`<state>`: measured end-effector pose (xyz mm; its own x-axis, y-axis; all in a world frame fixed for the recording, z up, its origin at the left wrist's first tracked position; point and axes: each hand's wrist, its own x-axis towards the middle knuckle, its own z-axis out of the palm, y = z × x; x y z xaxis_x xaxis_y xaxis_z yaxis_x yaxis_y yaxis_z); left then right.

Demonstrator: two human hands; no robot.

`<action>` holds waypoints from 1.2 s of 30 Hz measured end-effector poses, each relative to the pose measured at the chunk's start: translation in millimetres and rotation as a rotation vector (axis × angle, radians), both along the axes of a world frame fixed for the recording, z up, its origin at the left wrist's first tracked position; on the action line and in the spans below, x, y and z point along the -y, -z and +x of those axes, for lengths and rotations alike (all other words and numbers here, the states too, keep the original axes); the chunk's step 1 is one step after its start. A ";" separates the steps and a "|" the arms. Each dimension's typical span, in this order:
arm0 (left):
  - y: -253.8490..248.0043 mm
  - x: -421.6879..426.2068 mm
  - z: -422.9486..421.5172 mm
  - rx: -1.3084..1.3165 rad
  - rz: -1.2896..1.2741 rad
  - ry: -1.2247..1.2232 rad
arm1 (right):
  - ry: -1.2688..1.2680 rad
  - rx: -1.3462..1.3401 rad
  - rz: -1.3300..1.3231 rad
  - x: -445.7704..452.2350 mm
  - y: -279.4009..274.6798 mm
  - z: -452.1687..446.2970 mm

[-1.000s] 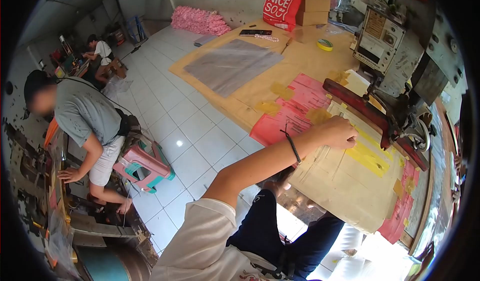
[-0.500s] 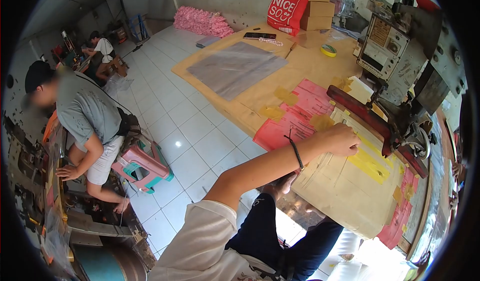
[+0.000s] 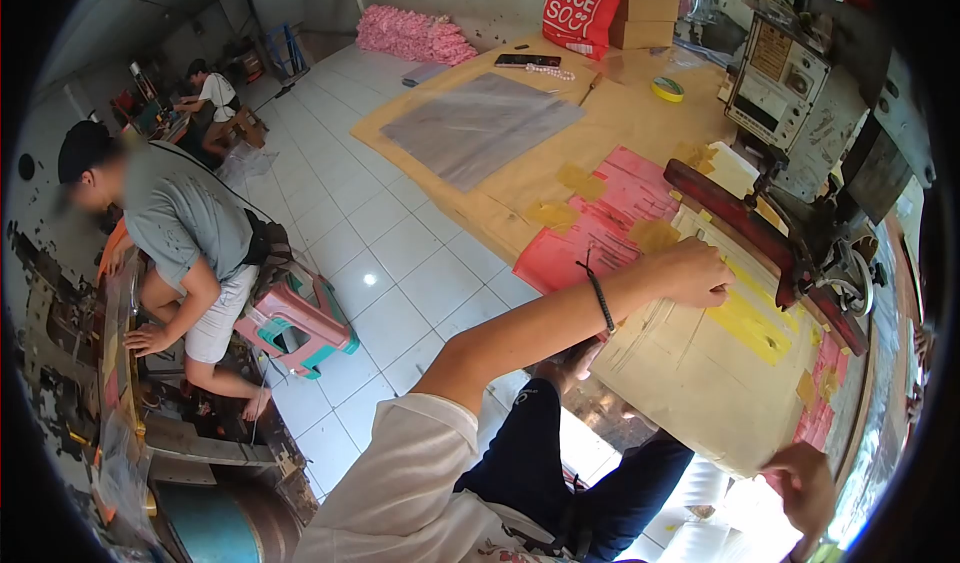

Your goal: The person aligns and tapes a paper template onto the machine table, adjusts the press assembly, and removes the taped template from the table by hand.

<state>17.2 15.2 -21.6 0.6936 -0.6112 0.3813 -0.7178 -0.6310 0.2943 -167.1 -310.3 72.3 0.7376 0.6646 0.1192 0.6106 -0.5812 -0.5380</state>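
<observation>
Head view: the left hand (image 3: 695, 275) is held low over the tan sheet (image 3: 710, 393), its fingers curled in just beside the yellow strip (image 3: 758, 325); whether anything is pinched in them cannot be told. The right hand (image 3: 806, 485) is placed at the near right corner of the tan sheet, its fingers bent; whether the corner is gripped cannot be told either. Red material (image 3: 565, 263) is exposed beyond two opposite sides of the tan sheet, and above its far part a dark red bar (image 3: 735, 218) is set. On the brown-covered table (image 3: 520, 193), a clear plastic sheet (image 3: 485, 128) is spread, with a phone (image 3: 528, 61) and a yellow tape roll (image 3: 667, 90) placed farther back. At left, a grey-shirted co-worker (image 3: 200, 223) is seen bent forward.
</observation>
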 end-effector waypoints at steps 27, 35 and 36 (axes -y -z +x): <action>-8.6 -52.7 20.5 -0.073 -0.052 -0.260 | -0.571 0.241 0.085 -130.1 72.5 109.3; -16.8 -52.9 14.2 -0.151 -0.025 -0.294 | -0.582 0.235 0.075 -126.7 72.8 109.8; -16.1 -52.9 14.2 -0.146 -0.030 -0.292 | -0.582 0.231 0.077 -126.8 72.8 109.9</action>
<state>31.4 68.2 -5.6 0.8866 -0.3683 0.2797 -0.4566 -0.7934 0.4025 -57.2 -183.6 -0.6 0.2068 0.9326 0.2958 0.9208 -0.0833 -0.3811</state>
